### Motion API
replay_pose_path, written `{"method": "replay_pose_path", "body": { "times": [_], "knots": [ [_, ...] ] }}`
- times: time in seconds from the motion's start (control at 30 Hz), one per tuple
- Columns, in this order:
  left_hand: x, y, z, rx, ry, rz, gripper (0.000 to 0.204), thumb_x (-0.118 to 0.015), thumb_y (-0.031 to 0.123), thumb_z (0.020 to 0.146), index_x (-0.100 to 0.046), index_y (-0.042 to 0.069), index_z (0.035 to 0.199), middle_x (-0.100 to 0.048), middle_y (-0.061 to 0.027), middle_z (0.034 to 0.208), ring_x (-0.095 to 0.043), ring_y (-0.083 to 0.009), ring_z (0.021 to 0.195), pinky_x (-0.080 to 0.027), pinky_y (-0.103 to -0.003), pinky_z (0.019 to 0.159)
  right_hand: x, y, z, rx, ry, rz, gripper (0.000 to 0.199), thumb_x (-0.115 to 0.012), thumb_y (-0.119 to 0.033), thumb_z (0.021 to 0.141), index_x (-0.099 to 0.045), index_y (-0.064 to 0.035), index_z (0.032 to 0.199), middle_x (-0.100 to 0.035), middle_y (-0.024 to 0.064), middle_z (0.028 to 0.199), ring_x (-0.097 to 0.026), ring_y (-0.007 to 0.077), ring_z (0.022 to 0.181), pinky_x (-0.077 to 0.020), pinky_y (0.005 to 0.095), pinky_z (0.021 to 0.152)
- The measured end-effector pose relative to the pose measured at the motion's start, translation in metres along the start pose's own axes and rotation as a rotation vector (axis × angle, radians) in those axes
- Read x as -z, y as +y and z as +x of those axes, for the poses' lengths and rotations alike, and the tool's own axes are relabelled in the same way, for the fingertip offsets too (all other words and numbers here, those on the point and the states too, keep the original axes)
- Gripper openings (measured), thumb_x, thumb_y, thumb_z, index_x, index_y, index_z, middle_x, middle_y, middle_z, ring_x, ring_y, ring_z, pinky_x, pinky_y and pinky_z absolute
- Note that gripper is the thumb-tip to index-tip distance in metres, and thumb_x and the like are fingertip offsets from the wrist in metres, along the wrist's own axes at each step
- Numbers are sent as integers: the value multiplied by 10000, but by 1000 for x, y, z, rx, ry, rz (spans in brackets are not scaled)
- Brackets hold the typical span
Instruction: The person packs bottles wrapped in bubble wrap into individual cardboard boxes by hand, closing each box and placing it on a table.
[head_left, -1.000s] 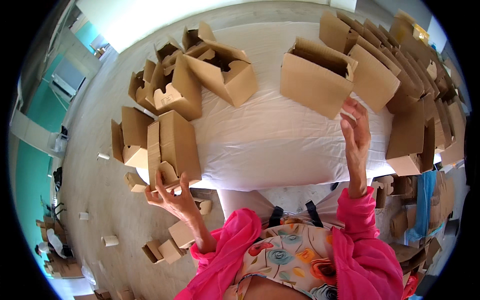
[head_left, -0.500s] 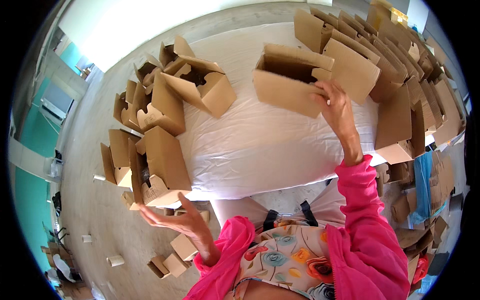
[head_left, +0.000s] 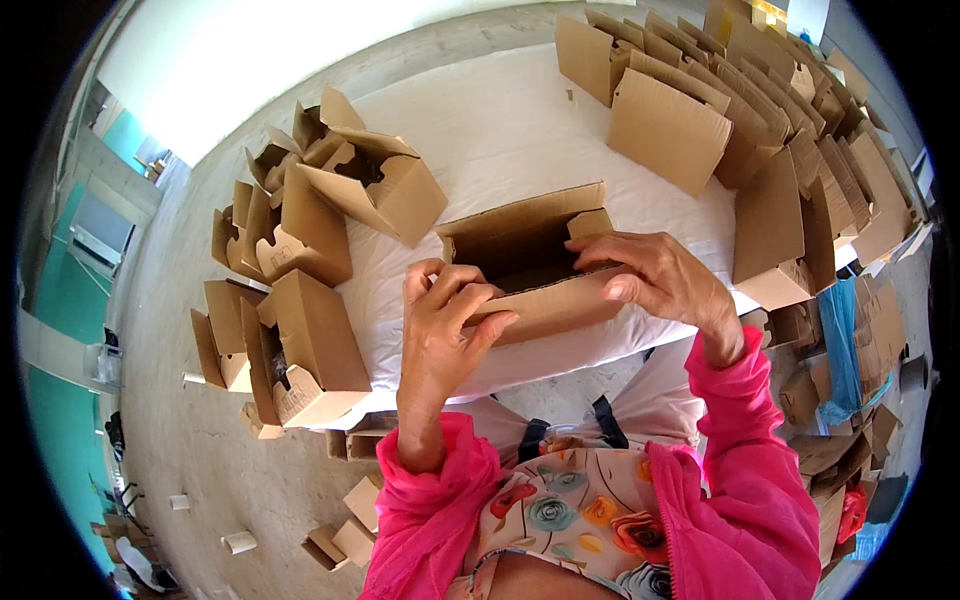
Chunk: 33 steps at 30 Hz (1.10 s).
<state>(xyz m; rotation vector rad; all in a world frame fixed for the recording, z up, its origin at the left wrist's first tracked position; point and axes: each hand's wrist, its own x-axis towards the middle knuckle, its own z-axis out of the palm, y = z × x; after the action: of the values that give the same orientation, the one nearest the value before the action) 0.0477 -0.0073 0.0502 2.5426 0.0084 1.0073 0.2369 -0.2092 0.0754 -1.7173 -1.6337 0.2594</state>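
An open-topped brown cardboard box (head_left: pixel 555 316) stands near the front edge of the white-covered table, its dark inside facing up. My left hand (head_left: pixel 440 325) is closed at its near left corner, with the thumb along the near panel and the fingers curled over the rim. At the right end, my right hand (head_left: pixel 665 280) pinches the near wall, thumb outside and fingers reaching into the opening. Both pink sleeves come up from below. The bottom of the box lies in shadow, so its contents cannot be made out.
Several open cartons (head_left: pixel 318 335) line the table's left side, some with dark contents. Rows of open cartons (head_left: pixel 670 120) crowd the right side. The white cloth (head_left: pixel 480 130) covers the table. Flattened cardboard and blue plastic (head_left: pixel 842 350) lie at the lower right; a cardboard tube (head_left: pixel 238 542) is on the floor.
The box has come nearer and left from beside the right-hand rows, brought by my right hand. My left hand has left the carton at the left and taken hold of this box.
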Motion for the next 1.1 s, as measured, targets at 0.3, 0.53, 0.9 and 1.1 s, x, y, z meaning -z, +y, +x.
{"method": "replay_pose_path", "body": {
  "times": [0.3, 0.53, 0.9, 1.1],
  "knots": [
    [4, -1, -1, -58, -78, -72, 243, -794, 224, 646, -641, 87, 776, -568, -37, 885, -486, -295, 932, -396, -404, 809, 12, 9, 33, -14, -163, -84, 601, -442, -535, 943, -634, 17, 1087, -597, 208, 1149, -576, 385, 1033, -471, 412, 873],
    [8, 3, -20, 26, 52, 46, 226, -762, 251, 685, -688, 107, 843, -561, -58, 903, -495, -298, 941, -404, -403, 811, 16, 13, 4, -6, 311, -106, 179, -737, -133, 791, -614, -2, 799, -516, 84, 802, -530, 182, 652, -453, 291, 597],
    [11, 11, -35, 113, 106, 51, 238, -745, 253, 700, -721, 137, 906, -548, -60, 1009, -466, -291, 994, -392, -408, 859, 172, 182, 44, -459, 554, -549, 235, -576, -157, 897, -649, -26, 1077, -688, 141, 908, -655, 214, 771, -508, 320, 713],
    [7, 10, -38, 107, 114, 31, 233, -753, 237, 681, -720, 130, 886, -551, -61, 1018, -472, -290, 1002, -392, -405, 860, 183, 249, 42, -857, 26, -523, 302, -585, -173, 835, -677, -36, 1088, -684, 178, 1026, -660, 290, 875, -504, 381, 792]
  ]
}}
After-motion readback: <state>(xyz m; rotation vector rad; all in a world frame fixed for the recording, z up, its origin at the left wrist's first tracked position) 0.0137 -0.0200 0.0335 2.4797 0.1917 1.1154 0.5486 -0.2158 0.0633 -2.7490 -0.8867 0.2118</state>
